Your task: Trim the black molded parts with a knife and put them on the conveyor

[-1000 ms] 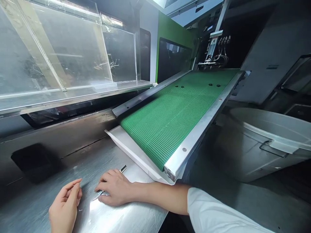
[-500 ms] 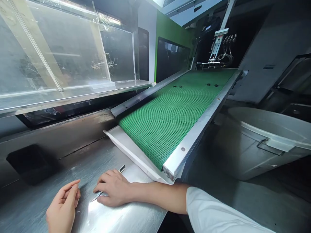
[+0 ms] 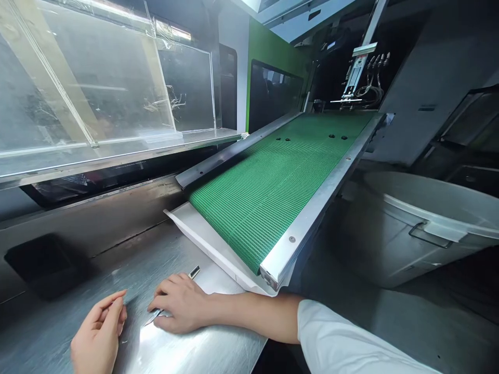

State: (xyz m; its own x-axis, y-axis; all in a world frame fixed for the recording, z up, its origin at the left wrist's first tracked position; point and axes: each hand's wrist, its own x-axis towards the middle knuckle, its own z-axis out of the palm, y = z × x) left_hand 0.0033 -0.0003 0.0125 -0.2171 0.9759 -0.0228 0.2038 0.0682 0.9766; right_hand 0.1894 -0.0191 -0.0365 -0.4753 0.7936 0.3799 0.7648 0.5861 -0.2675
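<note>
My right hand (image 3: pixel 181 304) rests over the steel tabletop (image 3: pixel 136 272), its fingers closed over a slim metal knife (image 3: pixel 194 271). The pointed blade shows beyond the fingertips toward the lower left, and the handle's end sticks out past the knuckles; the palm hides the middle. To the left, my left hand (image 3: pixel 97 332) has its thumb and forefinger pressed together. Whatever may be in that pinch cannot be made out. The blade tip lies between the two hands, apart from the left one.
A green conveyor belt (image 3: pixel 253 192) ends above a white tray (image 3: pixel 210 252) beside the tabletop. Several small black parts lie on the belt's far end. Beyond hangs a machine arm (image 3: pixel 355 75) with hoses. A large pale bin (image 3: pixel 393 239) stands right; a dark box (image 3: pixel 42 265) sits left.
The hanging machine arm has shifted a little to the right. My view has turned slightly; both hands and the knife hold nearly the same pose.
</note>
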